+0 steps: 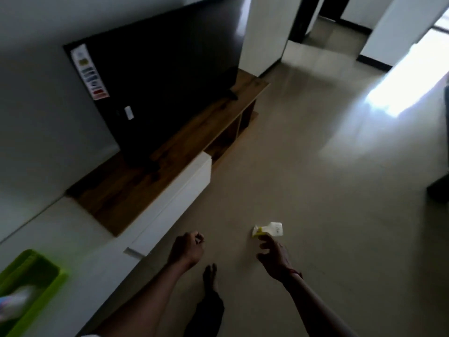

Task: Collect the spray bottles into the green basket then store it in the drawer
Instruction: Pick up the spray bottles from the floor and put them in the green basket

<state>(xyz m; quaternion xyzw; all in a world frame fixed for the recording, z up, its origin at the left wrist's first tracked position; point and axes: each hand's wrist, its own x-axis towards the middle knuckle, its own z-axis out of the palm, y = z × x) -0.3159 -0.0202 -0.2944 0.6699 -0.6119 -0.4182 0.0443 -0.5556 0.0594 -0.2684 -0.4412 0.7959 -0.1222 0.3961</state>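
One spray bottle (269, 229) lies on floor (328, 166) — right hand (275, 257) spread wide just beside it; left hand (187, 249) loosely curled, empty.

No legible text — nothing can be read.
Blurred label strip (89, 72) seen on the television (155, 93) — wording unreadable.

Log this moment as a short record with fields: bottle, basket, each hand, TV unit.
spray bottle: white with a yellow head, lying on its side on the floor
green basket: on the white surface at lower left, something pale and blurred inside
right hand: open, fingers spread, reaching for the spray bottle; contact unclear
left hand: loosely curled, holding nothing visible
TV unit: wooden top, white drawer front, dark TV standing on it
grip on bottle: none yet
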